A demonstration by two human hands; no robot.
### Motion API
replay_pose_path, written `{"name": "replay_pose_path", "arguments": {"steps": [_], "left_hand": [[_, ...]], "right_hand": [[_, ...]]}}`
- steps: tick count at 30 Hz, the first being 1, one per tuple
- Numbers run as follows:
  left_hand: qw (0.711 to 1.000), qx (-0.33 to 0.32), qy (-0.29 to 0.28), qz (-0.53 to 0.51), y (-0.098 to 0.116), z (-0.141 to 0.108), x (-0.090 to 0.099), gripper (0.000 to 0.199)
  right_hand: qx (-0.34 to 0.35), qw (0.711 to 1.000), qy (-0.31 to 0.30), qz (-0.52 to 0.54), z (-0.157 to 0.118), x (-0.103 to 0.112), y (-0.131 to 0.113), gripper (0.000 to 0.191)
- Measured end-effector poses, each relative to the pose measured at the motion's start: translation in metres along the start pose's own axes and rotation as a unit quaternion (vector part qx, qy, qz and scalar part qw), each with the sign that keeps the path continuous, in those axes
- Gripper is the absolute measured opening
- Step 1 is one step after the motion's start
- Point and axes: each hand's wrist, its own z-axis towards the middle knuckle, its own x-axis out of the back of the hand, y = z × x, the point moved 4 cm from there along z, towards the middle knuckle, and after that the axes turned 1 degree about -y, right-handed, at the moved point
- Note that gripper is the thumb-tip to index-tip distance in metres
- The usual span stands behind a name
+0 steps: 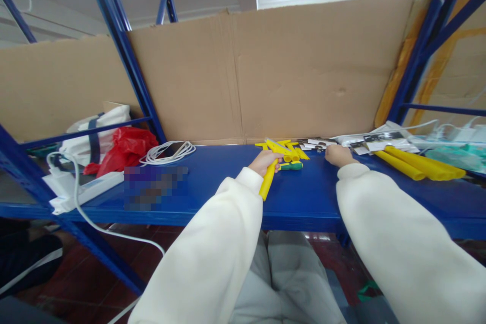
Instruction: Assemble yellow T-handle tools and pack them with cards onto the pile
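Note:
My left hand (265,162) is closed around a yellow tube (269,182), whose lower end slants down toward me over the blue shelf (228,182). Just past that hand lies a green-and-yellow screwdriver handle (291,166). Several yellow pieces (290,151) are heaped behind it. My right hand (339,155) is at the back of the shelf, its fingers curled beside a pile of small metal and white pieces (315,144). Whatever those fingers pinch is hidden from view.
Several yellow tubes (421,162) lie at the right near plastic packets (387,139). Leftward are a coiled white cable (169,152), a red bag (127,147) and a power strip (94,187). A cardboard panel (304,71) closes the back; blue posts (132,61) frame the shelf.

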Motion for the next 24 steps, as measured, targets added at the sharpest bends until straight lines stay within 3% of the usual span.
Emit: {"name": "replay_pose_path", "arguments": {"steps": [6,10,12,15,17,20,24], "left_hand": [[1.000,0.001,0.008,0.010,0.001,-0.002,-0.001,0.027],[1.000,0.000,0.016,0.005,0.001,-0.002,-0.001,0.025],[1.000,-0.002,0.018,0.007,0.000,0.000,0.000,0.025],[1.000,-0.012,0.012,0.016,-0.001,0.002,0.001,0.024],[1.000,-0.015,0.008,0.021,-0.001,0.002,0.001,0.023],[1.000,-0.013,0.007,0.023,0.000,0.002,0.001,0.022],[1.000,-0.010,0.002,0.024,0.001,-0.001,-0.001,0.025]], "right_hand": [[0.062,0.998,0.014,0.017,-0.001,0.003,-0.014,0.031],[0.105,0.984,0.031,0.142,0.003,0.007,-0.022,0.016],[0.140,0.947,0.042,0.287,0.003,0.011,-0.029,0.009],[0.205,0.836,0.027,0.508,-0.006,0.021,-0.044,0.015],[0.239,0.780,-0.014,0.578,-0.016,0.025,-0.057,0.026],[0.263,0.751,-0.061,0.603,-0.029,0.027,-0.074,0.034],[0.285,0.744,-0.071,0.600,-0.032,0.023,-0.087,0.037]]}}
